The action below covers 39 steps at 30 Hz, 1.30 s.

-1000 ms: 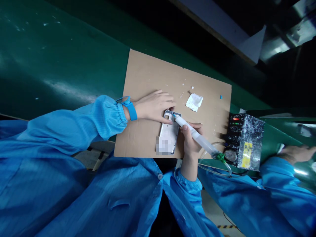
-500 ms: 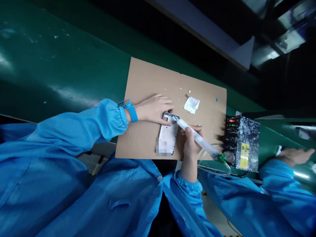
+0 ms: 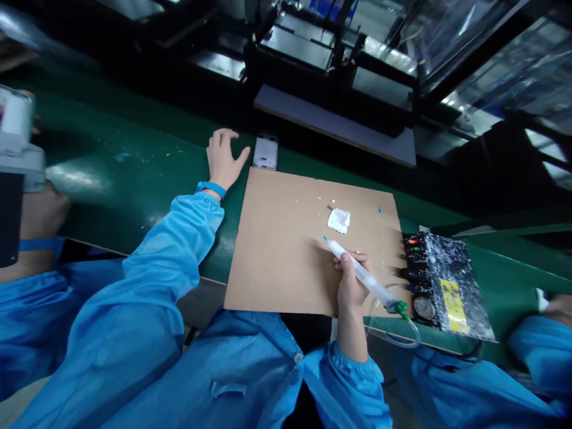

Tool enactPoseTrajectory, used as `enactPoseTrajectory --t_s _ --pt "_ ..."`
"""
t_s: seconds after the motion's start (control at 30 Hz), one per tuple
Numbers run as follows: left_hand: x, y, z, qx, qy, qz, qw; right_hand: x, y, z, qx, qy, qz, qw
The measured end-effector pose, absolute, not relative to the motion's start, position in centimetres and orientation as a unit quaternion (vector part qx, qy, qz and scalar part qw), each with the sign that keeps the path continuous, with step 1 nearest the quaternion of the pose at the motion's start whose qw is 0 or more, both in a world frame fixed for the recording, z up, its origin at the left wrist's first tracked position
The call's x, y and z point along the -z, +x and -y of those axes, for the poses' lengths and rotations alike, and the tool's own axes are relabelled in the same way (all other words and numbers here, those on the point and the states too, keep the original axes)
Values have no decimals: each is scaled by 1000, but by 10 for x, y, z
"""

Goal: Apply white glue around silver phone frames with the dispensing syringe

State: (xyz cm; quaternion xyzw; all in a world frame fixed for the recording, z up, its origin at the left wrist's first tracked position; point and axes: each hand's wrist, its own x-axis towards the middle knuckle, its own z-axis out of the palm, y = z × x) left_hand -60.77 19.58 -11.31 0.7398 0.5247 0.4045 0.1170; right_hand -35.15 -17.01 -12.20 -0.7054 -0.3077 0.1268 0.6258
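Observation:
My right hand (image 3: 352,280) is closed around a white dispensing syringe (image 3: 369,279) with a blue tip, held tilted over the cardboard. A green fitting (image 3: 401,307) and a clear tube (image 3: 413,339) come off its rear end. My left hand (image 3: 226,159) is open and empty, fingers spread, over the green bench beyond the cardboard's far left corner; a blue strap (image 3: 211,189) circles its wrist. Just right of that hand, apart from it, a silver metal phone frame (image 3: 265,152) lies on the bench by the cardboard's far edge.
A brown cardboard sheet (image 3: 277,256) covers the bench before me, with a crumpled white wipe (image 3: 339,220) and small scraps. A stained black control box (image 3: 451,286) stands at right. A co-worker at far left handles grey devices (image 3: 20,143); a shelf (image 3: 335,125) runs behind the bench.
The phone frame has gone from the cardboard's middle to the bench past its far edge. My left hand moved away far left and opened. My right hand still holds the syringe. The view shifted.

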Motion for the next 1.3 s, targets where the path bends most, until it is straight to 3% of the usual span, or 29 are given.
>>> enactPoseTrajectory --t_s 0.53,0.8,1.1,1.3 --pt "96 -533 -71 -154 958 -162 180 113 -300 169 -77 -725 289 621" --pt "96 -533 -70 -131 959 -176 180 114 -310 157 -117 -732 352 572" --pt "95 -533 -70 -130 957 -180 185 102 -314 178 -116 -770 302 551" --pt "100 -534 -72 -143 958 -167 184 102 -313 184 -85 -758 287 579"
